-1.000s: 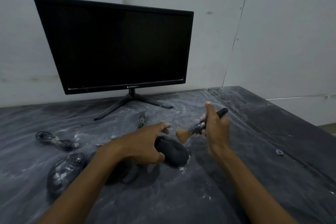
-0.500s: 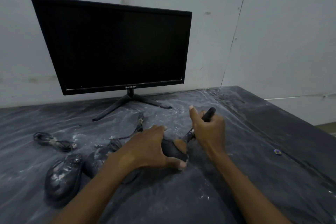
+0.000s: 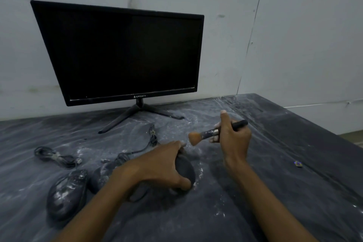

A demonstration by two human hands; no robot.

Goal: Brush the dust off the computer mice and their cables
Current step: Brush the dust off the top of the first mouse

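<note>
Showing two bare hands at work over a dark table (image 3: 294, 192) covered with a clear, dust-streaked plastic sheet. The left hand (image 3: 159, 165) grips one black computer mouse (image 3: 185, 169) from above, fingers curled over its far end and thumb against its near side, the mouse resting on the table near the centre. The right hand (image 3: 233, 139) is clenched around the dark handle of one brush (image 3: 208, 133), thumb raised; the brush lies nearly level, its tan bristle head pointing left and held in the air just above and beyond the gripped mouse, not touching it. Three mice can be counted in all: the gripped one, a second mouse (image 3: 98, 178) partly hidden behind the left forearm, and a third mouse (image 3: 66, 194) at the far left, its shell streaked with white dust. Two cables are distinguishable: one bundled cable (image 3: 57, 156) lying coiled at the left, apart from the mice, and one loose cable (image 3: 149, 143) running from the middle mouse toward the monitor stand, ending in a plug. One black monitor (image 3: 121, 53), screen dark, stands on a splayed foot at the back against a pale wall (image 3: 294, 35). One small coloured object (image 3: 298, 163), too small to identify, lies on the table at the right. White dust marks surround the gripped mouse.
</note>
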